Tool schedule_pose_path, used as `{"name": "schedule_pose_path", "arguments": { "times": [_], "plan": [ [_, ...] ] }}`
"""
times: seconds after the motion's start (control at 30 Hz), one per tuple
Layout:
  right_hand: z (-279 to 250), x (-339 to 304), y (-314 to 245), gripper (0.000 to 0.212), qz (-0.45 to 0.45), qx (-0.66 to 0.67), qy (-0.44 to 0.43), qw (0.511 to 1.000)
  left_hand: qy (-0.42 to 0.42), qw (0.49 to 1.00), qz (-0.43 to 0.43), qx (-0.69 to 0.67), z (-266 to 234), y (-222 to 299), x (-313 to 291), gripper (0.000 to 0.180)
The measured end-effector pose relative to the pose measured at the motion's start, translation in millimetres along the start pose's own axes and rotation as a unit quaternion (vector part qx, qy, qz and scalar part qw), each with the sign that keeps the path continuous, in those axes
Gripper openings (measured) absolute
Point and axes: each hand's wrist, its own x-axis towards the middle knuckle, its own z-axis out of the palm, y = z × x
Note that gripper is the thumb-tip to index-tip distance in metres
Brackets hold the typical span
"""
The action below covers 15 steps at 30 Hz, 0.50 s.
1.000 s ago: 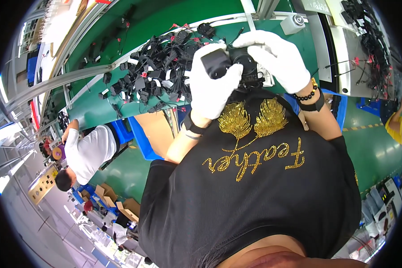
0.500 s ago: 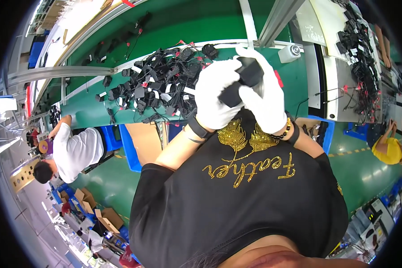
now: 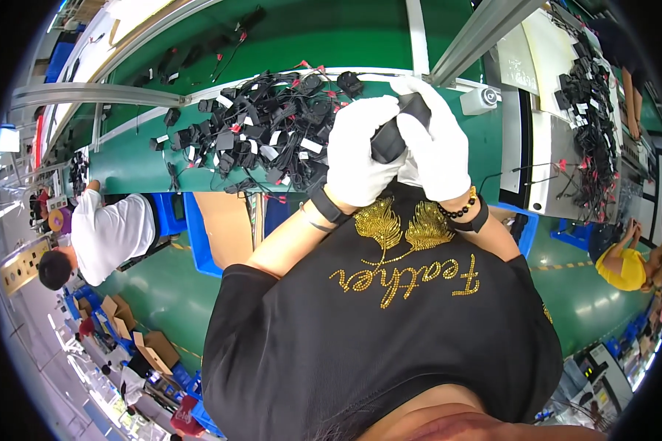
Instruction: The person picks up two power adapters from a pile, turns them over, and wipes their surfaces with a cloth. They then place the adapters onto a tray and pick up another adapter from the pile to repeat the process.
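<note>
At the far left a worker (image 3: 114, 235) in white leans at the green counter (image 3: 129, 173). Below lie open cartons (image 3: 156, 354), and next comes a blue bin (image 3: 201, 248) with a cardboard sheet (image 3: 229, 224) standing in it. On the counter spreads a heap (image 3: 254, 151) of black adapters, their cables tangled, with red tips and white tags among them.

Just right of the heap, the left hand (image 3: 354, 154), white-gloved, with a dark band (image 3: 325, 206) at the wrist, has its grip closed round a black block (image 3: 388, 145). The right hand (image 3: 443, 147), gloved too, with beads (image 3: 460, 206) at the wrist, curls its grip round a second block (image 3: 416, 110). Both blocks are up in front of the shirt (image 3: 390, 331), close together between the palms; the fingers hide whether they touch.

Beyond the right hand sits a white box (image 3: 479, 101), near a metal post (image 3: 485, 33). Farther right lies another heap (image 3: 587, 140) of black adapters, cables trailing, and past it, lower down, is a person (image 3: 621, 268) in yellow
</note>
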Motion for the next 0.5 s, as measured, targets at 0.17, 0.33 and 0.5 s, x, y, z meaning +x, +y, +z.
{"name": "schedule_pose_path", "arguments": {
  "times": [0.17,0.33,0.5],
  "plan": [
    [-11.2,2.7,0.3,0.036,-0.004,0.048,-0.053,0.997,0.017,1.0,-0.01,-0.022,1.9,-1.6,-4.5,0.047],
    [-13.7,-3.3,-9.0,0.053,-0.041,-0.041,-0.053,0.997,0.015,0.997,0.045,-0.062,-2.7,-1.3,0.1,0.05],
    [-14.5,2.9,-6.9,0.059,-0.016,0.019,-0.084,0.996,0.013,0.992,0.063,-0.111,-0.6,-3.7,-4.0,0.046]
  ]
}}
